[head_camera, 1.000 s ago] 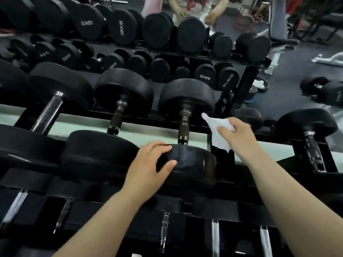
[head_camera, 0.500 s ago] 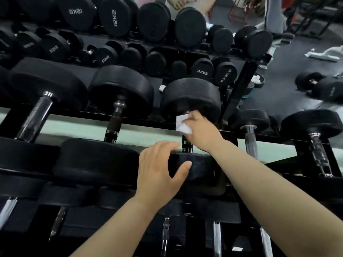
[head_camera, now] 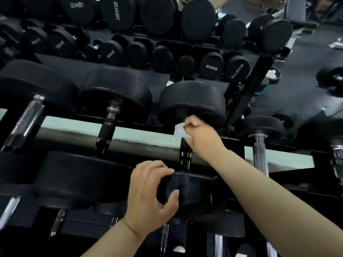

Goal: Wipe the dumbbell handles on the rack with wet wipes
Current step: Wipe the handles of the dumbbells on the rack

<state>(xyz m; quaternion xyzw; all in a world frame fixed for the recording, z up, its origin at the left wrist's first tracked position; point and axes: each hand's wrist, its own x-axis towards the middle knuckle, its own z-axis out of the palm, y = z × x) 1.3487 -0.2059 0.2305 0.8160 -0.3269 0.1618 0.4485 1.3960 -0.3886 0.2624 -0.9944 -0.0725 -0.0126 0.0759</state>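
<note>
My right hand pinches the wet wipe at this dumbbell handle's far end, my left hand grips its near head; neighbouring handles likely remain.

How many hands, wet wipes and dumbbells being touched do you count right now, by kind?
2 hands: left hand gripping the near head, right hand at the handle
1 wet wipe, in the right hand
1 dumbbell being touched
Total: 4
</note>
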